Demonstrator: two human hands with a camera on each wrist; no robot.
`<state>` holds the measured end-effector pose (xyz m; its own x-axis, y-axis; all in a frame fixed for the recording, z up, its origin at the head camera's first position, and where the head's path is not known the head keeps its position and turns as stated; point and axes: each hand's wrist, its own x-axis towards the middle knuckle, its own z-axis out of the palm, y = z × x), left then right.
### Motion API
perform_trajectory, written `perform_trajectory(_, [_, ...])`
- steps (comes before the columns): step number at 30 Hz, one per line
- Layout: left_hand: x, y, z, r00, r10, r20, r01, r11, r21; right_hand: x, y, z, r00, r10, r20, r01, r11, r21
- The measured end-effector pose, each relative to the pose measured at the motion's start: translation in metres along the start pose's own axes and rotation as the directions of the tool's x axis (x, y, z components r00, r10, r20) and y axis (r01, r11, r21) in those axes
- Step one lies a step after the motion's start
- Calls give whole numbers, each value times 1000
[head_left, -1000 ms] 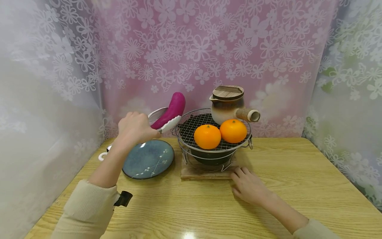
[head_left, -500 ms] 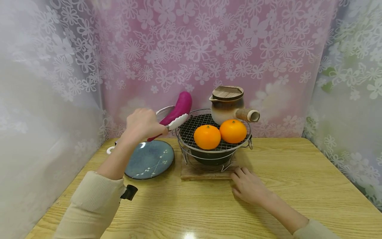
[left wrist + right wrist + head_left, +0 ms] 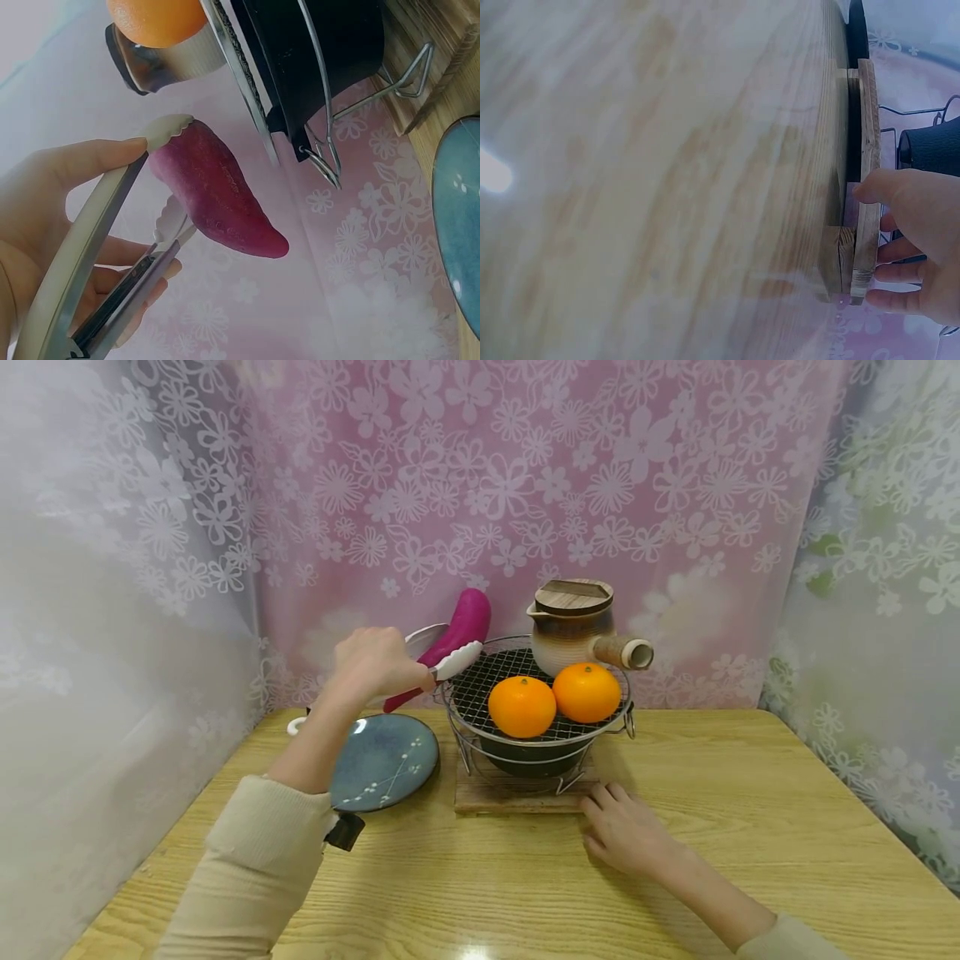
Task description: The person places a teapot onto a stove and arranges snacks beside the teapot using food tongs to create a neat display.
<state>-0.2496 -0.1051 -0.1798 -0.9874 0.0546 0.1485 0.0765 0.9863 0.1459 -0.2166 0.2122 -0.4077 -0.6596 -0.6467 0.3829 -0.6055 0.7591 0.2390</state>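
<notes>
My left hand (image 3: 378, 664) grips a pair of tongs (image 3: 459, 661) with white scalloped tips. Between those tips is a curved purple sweet potato (image 3: 468, 617), held in the air just left of the round wire grill rack (image 3: 486, 723). In the left wrist view, the sweet potato (image 3: 217, 191) hangs apart from the rack, with its tapered end free. My right hand (image 3: 626, 828) holds the near right corner of the wooden board (image 3: 517, 802) under the grill. In the right wrist view, its thumb and fingers bend around the board's edge (image 3: 868, 150).
Two oranges (image 3: 522, 707) sit at the rack's front, before a clay teapot (image 3: 566, 639) with a wooden lid and side handle. Left of the grill lies a blue plate (image 3: 390, 760). A white loop handle (image 3: 297, 725) shows behind my left forearm.
My left hand has moved right, carrying the tongs and sweet potato toward the left side of the rack. The right hand has stayed at the board's corner.
</notes>
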Motion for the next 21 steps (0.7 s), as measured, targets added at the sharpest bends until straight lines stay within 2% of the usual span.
perform_trajectory(21, [14,27,3,999,16,48,-16,1000,-11,1,0,1,999,-9,-39,9,1000,-6])
